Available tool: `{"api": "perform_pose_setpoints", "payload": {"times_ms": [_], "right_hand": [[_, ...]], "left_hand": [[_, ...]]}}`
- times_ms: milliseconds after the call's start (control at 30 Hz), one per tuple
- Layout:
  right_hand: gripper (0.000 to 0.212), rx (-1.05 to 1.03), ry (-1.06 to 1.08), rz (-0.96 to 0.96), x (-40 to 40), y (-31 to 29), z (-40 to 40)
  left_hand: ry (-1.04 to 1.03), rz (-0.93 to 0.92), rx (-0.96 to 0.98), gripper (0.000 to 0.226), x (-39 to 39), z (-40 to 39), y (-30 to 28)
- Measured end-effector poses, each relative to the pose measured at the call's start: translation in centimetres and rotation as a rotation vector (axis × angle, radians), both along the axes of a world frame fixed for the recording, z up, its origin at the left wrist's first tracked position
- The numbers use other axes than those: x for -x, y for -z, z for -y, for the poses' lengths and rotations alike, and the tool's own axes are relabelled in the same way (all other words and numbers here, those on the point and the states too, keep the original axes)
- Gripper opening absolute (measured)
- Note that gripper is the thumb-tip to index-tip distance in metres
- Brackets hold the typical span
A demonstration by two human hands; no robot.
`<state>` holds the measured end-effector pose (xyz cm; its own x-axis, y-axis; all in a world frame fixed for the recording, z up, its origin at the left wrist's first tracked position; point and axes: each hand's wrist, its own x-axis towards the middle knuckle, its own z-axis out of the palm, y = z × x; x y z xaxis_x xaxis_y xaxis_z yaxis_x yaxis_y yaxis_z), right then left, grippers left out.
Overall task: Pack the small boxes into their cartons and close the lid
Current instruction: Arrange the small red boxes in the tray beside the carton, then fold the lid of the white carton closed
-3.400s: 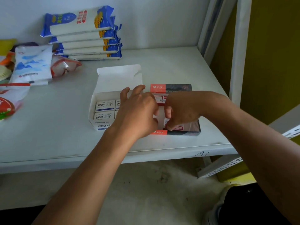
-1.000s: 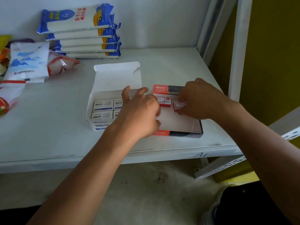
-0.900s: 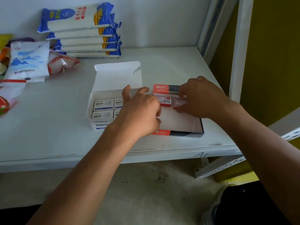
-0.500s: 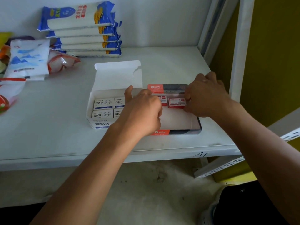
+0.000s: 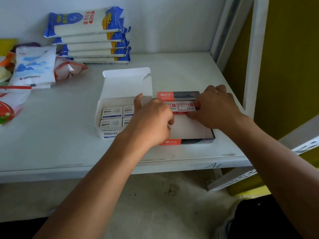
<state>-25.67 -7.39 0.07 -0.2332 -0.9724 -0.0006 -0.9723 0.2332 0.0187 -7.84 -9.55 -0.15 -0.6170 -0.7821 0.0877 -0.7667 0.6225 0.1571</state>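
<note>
A white carton (image 5: 103, 134) with its lid (image 5: 126, 83) standing open holds several small white-and-blue boxes (image 5: 112, 112). Right of it lies a red-and-dark carton (image 5: 189, 141), open, with a pale bare floor. Small red-and-white boxes (image 5: 185, 107) sit in a row against its far wall. My right hand (image 5: 215, 107) pinches the right end of that row, thumb under, fingers on top. My left hand (image 5: 151, 123) rests curled over the gap between the two cartons, touching the left end of the row; what its fingers hold is hidden.
A stack of blue-and-white packets (image 5: 89, 37) stands at the back of the white shelf (image 5: 51, 144). White and red bags (image 5: 34, 66) lie at the far left. A white shelf post (image 5: 253, 57) rises at the right, with a yellow wall behind.
My right hand carried a small red box from the carton's middle to the far wall and pushed it left against the other red box. My left hand barely moved.
</note>
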Motion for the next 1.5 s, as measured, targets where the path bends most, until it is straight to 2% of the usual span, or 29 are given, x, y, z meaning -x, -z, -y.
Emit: {"api": "perform_pose_setpoints", "payload": {"times_ms": [133,267,400,500,567,633,767,867,967,1133,1200,1500], "right_hand": [[0.064,0.084,-0.027,-0.014,-0.7,-1.2,-0.4],[0.050,0.149,-0.092,0.226,-3.4,-1.6,0.1],[0.053,0.146,-0.195,0.512,-6.2,-1.0,1.7],[0.062,0.159,-0.140,0.783,-7.9,-0.9,3.0],[0.062,0.194,-0.112,0.932,-8.6,-0.9,3.7],[0.059,0.266,-0.100,1.027,-8.8,-0.9,4.0],[0.051,0.399,-0.091,1.129,-8.6,-1.1,3.4],[0.042,0.420,-0.150,1.157,-8.3,-1.1,2.3],[0.039,0.373,-0.252,1.087,-7.9,-0.7,1.2],[0.038,0.240,-0.340,0.922,-7.3,0.3,0.4],[0.036,0.251,-0.352,0.893,-7.3,0.5,0.3],[0.032,0.230,-0.375,0.796,-7.4,0.8,0.1]], "left_hand": [[-0.027,-0.335,0.063,0.012,-0.9,0.2,-0.6],[-0.195,-0.611,0.177,0.018,-3.7,1.3,-1.9],[-0.503,-0.613,0.136,0.035,-7.0,3.1,-2.4],[-0.668,-0.556,-0.046,0.052,-9.1,4.7,-2.2],[-0.691,-0.612,-0.238,0.054,-10.0,5.3,-1.7],[-0.647,-0.767,-0.393,0.048,-10.6,5.4,-1.0],[-0.601,-1.086,-0.413,0.031,-11.5,5.4,-0.5],[-0.562,-1.203,-0.361,0.041,-11.6,4.6,-1.1],[-0.460,-1.079,-0.287,0.048,-12.1,3.7,-0.9],[-0.157,-0.734,-0.097,0.022,-12.2,2.5,1.1],[-0.066,-0.631,-0.003,0.024,-12.2,2.5,1.7],[-0.185,-0.228,0.098,0.060,-12.1,1.5,2.0]]}}
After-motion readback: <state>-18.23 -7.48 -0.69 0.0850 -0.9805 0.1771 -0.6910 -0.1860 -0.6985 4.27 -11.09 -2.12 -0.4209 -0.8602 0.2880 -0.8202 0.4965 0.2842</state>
